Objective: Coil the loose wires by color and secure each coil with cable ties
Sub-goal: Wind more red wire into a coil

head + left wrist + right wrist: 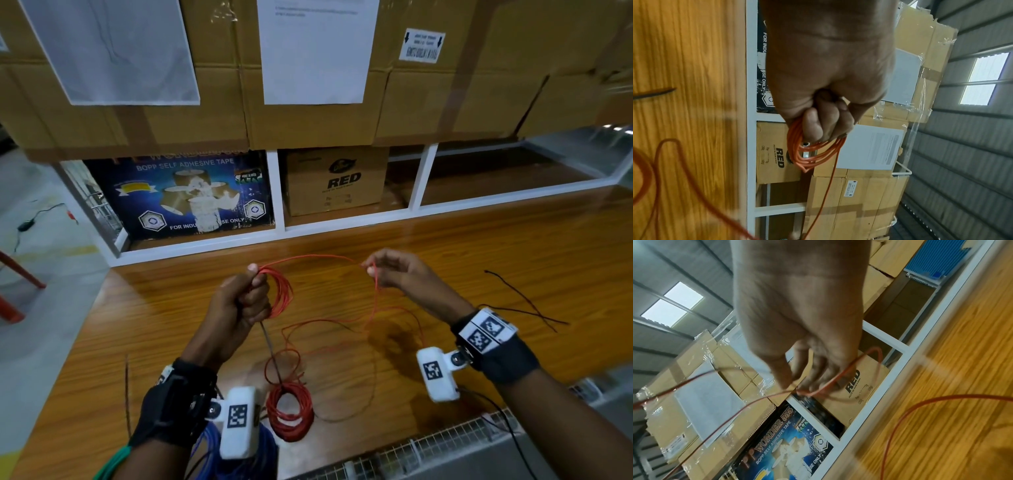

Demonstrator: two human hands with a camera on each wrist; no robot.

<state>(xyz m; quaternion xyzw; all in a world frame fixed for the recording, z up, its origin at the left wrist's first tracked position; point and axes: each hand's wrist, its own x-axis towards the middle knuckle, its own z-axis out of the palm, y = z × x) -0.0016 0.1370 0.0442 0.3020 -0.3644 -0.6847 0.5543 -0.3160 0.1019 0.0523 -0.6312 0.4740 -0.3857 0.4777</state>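
While two hands (239,305) (397,274) hold, two red coils (281,294) (290,411)

red wire (329,320): part-looped, slack trailing on table | finished red coil (290,413): flat | black ties (524,305): loose

- A wooden tabletop (479,246) with a white shelf frame (275,192) at its far edge.
- A blue tape box (181,195) marked "BOPP SELF ADHESIVE TAPE" stands in the left compartment.
- A brown carton (337,181) printed "RED" stands in the next compartment.
- Large cardboard boxes (219,102) on top carry white paper sheets (315,51).
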